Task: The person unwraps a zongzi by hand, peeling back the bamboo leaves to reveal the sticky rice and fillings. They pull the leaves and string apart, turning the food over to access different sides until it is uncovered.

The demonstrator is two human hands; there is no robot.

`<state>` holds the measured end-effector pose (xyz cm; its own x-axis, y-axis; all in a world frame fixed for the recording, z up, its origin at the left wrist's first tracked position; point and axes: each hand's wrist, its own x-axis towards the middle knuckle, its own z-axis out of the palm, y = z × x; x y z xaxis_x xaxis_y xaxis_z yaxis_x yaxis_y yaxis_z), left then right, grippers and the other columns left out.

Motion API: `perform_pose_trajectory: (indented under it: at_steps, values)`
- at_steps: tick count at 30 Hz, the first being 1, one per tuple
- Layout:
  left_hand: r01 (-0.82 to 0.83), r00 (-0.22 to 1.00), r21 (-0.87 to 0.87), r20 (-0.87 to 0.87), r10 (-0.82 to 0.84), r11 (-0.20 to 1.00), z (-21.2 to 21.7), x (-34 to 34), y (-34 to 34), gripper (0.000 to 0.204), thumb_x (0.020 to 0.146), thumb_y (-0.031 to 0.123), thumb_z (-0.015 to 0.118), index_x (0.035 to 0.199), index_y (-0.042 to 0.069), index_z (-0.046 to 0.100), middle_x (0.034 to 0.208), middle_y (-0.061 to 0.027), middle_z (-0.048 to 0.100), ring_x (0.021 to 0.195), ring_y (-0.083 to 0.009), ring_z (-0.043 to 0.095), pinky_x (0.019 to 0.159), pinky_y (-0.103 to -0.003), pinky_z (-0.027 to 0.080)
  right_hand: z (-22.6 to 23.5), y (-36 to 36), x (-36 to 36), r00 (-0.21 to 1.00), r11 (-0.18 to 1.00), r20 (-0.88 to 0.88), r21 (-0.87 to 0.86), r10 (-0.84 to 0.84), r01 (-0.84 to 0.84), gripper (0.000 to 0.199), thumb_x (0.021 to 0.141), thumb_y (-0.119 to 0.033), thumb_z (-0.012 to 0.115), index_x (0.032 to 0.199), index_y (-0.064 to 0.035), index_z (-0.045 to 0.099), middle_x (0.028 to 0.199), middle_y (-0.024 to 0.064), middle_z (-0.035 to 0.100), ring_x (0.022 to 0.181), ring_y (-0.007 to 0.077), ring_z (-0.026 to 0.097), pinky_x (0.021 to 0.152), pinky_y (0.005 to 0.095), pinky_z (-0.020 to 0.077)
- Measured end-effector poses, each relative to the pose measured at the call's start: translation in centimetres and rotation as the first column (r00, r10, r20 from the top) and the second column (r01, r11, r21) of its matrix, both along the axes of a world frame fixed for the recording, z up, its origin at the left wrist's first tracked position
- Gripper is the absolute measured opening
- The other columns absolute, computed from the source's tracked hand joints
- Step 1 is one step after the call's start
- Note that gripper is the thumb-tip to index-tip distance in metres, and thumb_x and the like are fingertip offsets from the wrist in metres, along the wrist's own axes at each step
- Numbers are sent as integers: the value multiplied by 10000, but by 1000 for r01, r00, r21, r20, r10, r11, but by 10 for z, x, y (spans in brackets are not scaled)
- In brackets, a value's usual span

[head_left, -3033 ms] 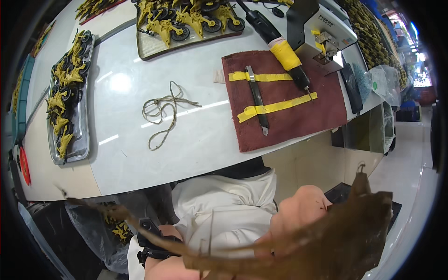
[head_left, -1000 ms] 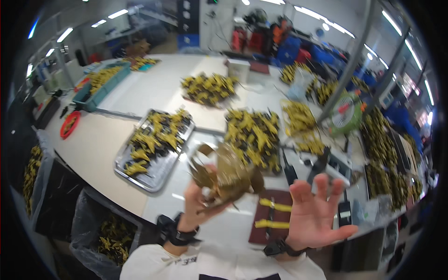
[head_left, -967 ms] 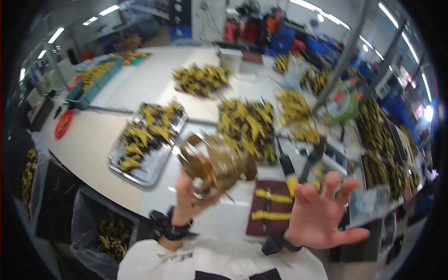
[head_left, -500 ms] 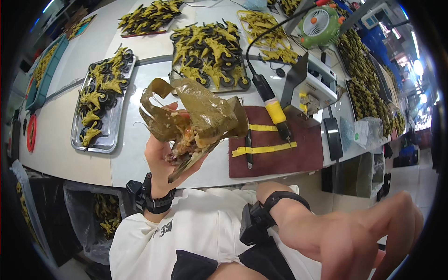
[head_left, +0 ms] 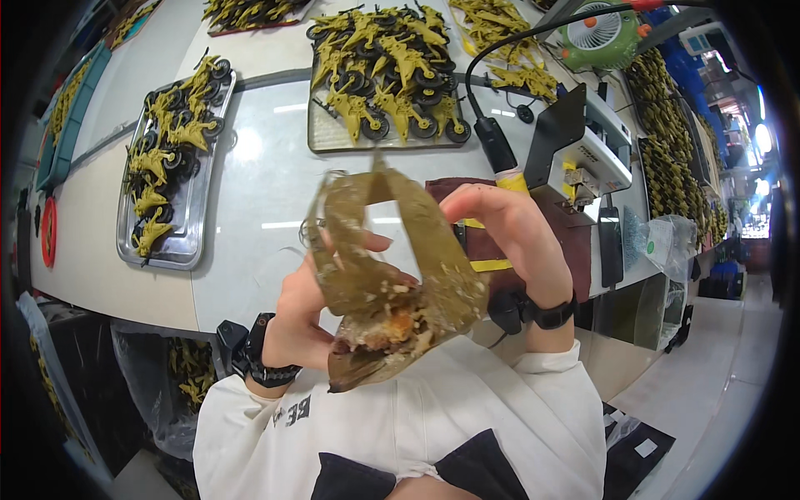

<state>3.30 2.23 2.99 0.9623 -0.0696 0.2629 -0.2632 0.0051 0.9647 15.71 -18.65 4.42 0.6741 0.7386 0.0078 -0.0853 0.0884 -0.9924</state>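
Observation:
A leaf-wrapped rice dumpling (head_left: 392, 292) is held close under the camera, its olive-brown leaves peeled open and sticky rice with an orange-brown filling showing at the bottom. My left hand (head_left: 312, 312) grips it from below and behind. My right hand (head_left: 504, 233) holds the right flap of the leaf with fingers curled over its top. Both wrists wear black bands. The hands are above my white top, in front of the table edge.
A white table (head_left: 250, 192) carries a metal tray (head_left: 187, 242) and another tray (head_left: 383, 137) of yellow toy motorbikes with black wheels. A maroon mat (head_left: 575, 250), a yellow-handled tool (head_left: 500, 158), a small white machine (head_left: 587, 154) and a green fan (head_left: 604, 37) lie right. Bins sit under the table.
The dumpling has come closer to the camera. My right hand, free and spread half a second ago, now holds the leaf's right side. The leaves are pulled further open.

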Motion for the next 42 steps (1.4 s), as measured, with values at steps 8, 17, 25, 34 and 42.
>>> perform_pose_trajectory:
  at_steps: [8,17,25,34,42]
  values:
    - [95,990,129,90,-108,987,-21,7,11,456,579,193,742,979,33,594,994,-63,590,1035,-279,472,918,-413,288,-3,14,4,936,997,-353,67,-11,37,104,750,-82,577,835,-32,544,781,-19,561,726,38,512,684,172,398]
    - [62,963,-477,-202,-178,877,-29,3,-4,546,573,193,743,1035,-25,549,1093,-139,540,1043,-267,468,935,-375,275,-7,20,12,949,961,-233,128,-211,245,110,752,-67,568,835,6,564,791,10,576,707,47,518,672,193,418]
    - [71,987,-303,-115,-110,950,-37,7,-2,503,629,139,715,1050,-59,522,1084,-152,532,1001,-245,497,882,-346,341,4,14,16,935,927,-202,186,-290,327,134,758,-51,541,865,21,574,814,44,597,734,79,540,699,210,423]
    - [99,988,-580,-39,-148,808,-37,5,-9,535,656,124,708,1090,-90,480,1089,-185,498,1002,-240,504,870,-358,390,5,13,15,920,903,-267,246,-286,352,129,771,-66,524,862,15,568,822,52,598,752,96,547,742,225,418]
    - [-64,971,-637,-218,-100,768,-16,3,-9,335,701,148,671,925,-50,519,1003,-218,538,972,-267,520,841,-392,418,8,11,0,898,882,-324,268,-297,388,142,807,-126,479,847,-4,540,853,56,582,771,119,536,777,269,394]
